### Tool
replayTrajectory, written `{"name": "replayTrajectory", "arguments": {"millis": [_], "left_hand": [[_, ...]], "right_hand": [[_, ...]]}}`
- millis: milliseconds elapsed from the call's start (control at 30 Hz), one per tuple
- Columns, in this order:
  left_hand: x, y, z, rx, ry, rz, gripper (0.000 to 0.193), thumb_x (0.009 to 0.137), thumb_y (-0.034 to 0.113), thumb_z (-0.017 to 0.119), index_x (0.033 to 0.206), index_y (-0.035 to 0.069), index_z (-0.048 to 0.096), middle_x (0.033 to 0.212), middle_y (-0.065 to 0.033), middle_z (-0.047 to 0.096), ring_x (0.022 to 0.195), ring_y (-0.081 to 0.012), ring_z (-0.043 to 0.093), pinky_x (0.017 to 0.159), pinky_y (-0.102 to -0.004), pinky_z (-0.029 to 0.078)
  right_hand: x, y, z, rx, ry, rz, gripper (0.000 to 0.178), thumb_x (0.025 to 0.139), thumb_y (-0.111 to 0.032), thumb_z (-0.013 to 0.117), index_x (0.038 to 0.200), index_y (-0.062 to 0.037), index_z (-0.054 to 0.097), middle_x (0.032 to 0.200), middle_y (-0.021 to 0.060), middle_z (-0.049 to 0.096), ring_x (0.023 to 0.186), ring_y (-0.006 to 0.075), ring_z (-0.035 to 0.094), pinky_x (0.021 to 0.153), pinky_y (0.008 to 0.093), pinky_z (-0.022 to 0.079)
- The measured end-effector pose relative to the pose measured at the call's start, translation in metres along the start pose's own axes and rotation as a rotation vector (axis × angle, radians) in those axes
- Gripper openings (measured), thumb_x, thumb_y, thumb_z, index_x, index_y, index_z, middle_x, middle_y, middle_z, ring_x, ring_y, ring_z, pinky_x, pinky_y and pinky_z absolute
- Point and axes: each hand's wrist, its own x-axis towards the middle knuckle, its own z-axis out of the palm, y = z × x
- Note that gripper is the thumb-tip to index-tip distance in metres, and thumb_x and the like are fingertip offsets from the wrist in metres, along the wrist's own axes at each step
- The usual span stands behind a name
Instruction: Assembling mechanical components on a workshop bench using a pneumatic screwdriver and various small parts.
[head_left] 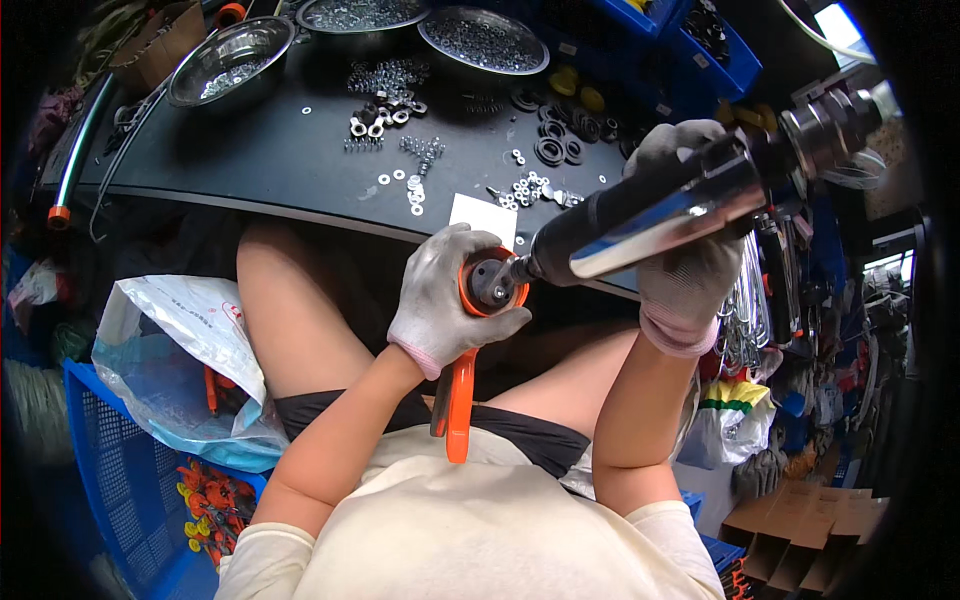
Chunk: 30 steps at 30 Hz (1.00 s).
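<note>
My left hand (435, 300), in a pale work glove, is closed around the round head of an orange-handled tool (461, 405). That head has an orange rim and a black round centre, and its flat handle hangs down over my lap. In my right hand (690, 285), also gloved, is a black and chrome power screwdriver (650, 220), held at a slant with its rear end up to the right. Its tip meets the black centre of the head, where a small metal fastener shows. Part of my right hand's fingers is hidden behind the screwdriver body.
On the dark table (270, 150) lie springs (388, 75), washers (416, 190), black rings (550, 150) and a white card (484, 218). Metal bowls (232, 62) of small parts stand at the back. Blue bins (720, 60) are far right; a blue crate (130, 490) is left.
</note>
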Motion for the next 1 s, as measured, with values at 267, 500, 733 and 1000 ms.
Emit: {"name": "replayTrajectory", "arguments": {"millis": [267, 500, 733, 1000], "left_hand": [[-0.002, 0.000, 0.001, 0.050, 0.048, 0.052, 0.063, 0.050, 0.022, 0.084, 0.105, 0.007, 0.056, 0.103, -0.0114, 0.059, 0.098, -0.0304, 0.057, 0.089, -0.0398, 0.045], [-0.003, -0.001, 0.001, 0.059, 0.034, 0.005, 0.065, 0.050, 0.023, 0.084, 0.106, 0.007, 0.056, 0.105, -0.0125, 0.058, 0.102, -0.0316, 0.056, 0.091, -0.0409, 0.044], [-0.005, 0.001, -0.001, 0.073, 0.027, -0.001, 0.068, 0.050, 0.025, 0.084, 0.109, 0.008, 0.056, 0.110, -0.0132, 0.057, 0.108, -0.0335, 0.054, 0.096, -0.0424, 0.041], [-0.002, 0.003, -0.001, 0.074, 0.010, -0.024, 0.070, 0.050, 0.027, 0.085, 0.111, 0.009, 0.056, 0.112, -0.0133, 0.056, 0.110, -0.0335, 0.052, 0.098, -0.0425, 0.039]], "right_hand": [[0.012, -0.011, 0.011, -0.362, -0.121, -0.113, 0.032, 0.091, -0.034, 0.062, 0.101, -0.0092, 0.045, 0.089, 0.0051, 0.043, 0.081, 0.0155, 0.042, 0.075, 0.0283, 0.041], [0.028, 0.006, -0.013, 0.783, -0.237, 0.283, 0.046, 0.094, -0.031, 0.056, 0.125, 0.0020, 0.047, 0.113, 0.0111, 0.059, 0.111, 0.0229, 0.056, 0.106, 0.0361, 0.040], [0.024, 0.003, -0.007, 0.689, -0.144, 0.306, 0.046, 0.093, -0.031, 0.057, 0.124, 0.0019, 0.048, 0.111, 0.0106, 0.059, 0.110, 0.0220, 0.056, 0.103, 0.0353, 0.041], [0.027, 0.020, 0.015, 0.664, -0.379, -0.050, 0.058, 0.083, -0.031, 0.070, 0.126, -0.0007, 0.045, 0.109, 0.0102, 0.054, 0.105, 0.0235, 0.055, 0.095, 0.0357, 0.047]]}}
